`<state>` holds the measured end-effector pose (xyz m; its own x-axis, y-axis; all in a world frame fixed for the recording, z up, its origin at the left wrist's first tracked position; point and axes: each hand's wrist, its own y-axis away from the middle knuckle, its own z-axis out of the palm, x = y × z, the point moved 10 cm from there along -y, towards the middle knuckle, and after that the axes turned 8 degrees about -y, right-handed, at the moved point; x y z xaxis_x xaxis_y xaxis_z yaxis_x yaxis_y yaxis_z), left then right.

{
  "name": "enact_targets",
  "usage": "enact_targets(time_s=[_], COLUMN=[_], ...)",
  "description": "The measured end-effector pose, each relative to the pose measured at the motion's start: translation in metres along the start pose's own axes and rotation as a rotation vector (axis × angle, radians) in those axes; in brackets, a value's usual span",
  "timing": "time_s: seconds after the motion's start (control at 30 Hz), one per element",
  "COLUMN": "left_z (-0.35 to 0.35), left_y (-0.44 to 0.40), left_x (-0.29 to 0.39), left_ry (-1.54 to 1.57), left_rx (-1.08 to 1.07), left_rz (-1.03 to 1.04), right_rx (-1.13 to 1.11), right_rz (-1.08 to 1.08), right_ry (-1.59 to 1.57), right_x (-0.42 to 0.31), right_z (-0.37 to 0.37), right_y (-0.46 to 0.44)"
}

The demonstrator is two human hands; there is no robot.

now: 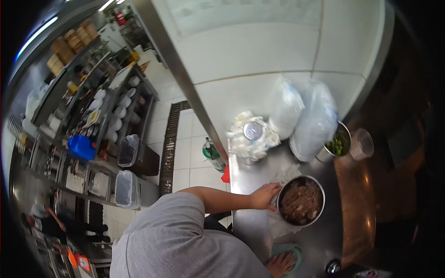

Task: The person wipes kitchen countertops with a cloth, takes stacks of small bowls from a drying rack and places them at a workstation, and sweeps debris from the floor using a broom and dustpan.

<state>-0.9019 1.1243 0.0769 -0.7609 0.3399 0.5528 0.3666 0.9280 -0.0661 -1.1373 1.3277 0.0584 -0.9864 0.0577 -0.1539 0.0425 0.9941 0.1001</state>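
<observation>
A round metal pot [320, 187] filled with brown, chunky food [301, 202] stands on the steel counter [252, 215]. My left hand [265, 197] grips the pot's near side, thumb and fingers curved along its wall by the rim. A pale crumpled cloth [280, 227] lies partly under the pot. Lower in the view, my right hand [282, 264] lies flat with fingers spread on a folded green cloth [295, 252] on the counter.
Beyond the pot are white plastic bags [316, 120], a lidded container wrapped in white plastic [252, 131], a metal container of green vegetables [337, 144] and a clear plastic cup [361, 143]. A green bottle [213, 155] stands beside the counter. Another person [51, 220] is at far left.
</observation>
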Motion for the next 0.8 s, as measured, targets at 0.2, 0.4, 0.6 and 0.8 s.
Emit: enact_targets(time_s=[0.2, 0.4, 0.6, 0.8], left_z=[0.043, 0.076, 0.063, 0.005], left_y=[-0.073, -0.143, -0.127, 0.016], left_x=[0.058, 0.095, 0.1, 0.059], left_ry=[-0.033, -0.132, 0.053, 0.445], left_rx=[0.045, -0.011, -0.036, -0.307], left_rz=[-0.012, -0.035, 0.031, 0.211], right_rx=[-0.025, 0.259, 0.347, 0.091], right_rz=[0.093, 0.349, 0.736, 0.393], right_ry=[-0.212, -0.101, -0.014, -0.07], right_x=[0.007, 0.093, 0.127, -0.071], right_z=[-0.009, -0.027, -0.029, -0.001], right_y=[-0.001, -0.031, -0.07, -0.158])
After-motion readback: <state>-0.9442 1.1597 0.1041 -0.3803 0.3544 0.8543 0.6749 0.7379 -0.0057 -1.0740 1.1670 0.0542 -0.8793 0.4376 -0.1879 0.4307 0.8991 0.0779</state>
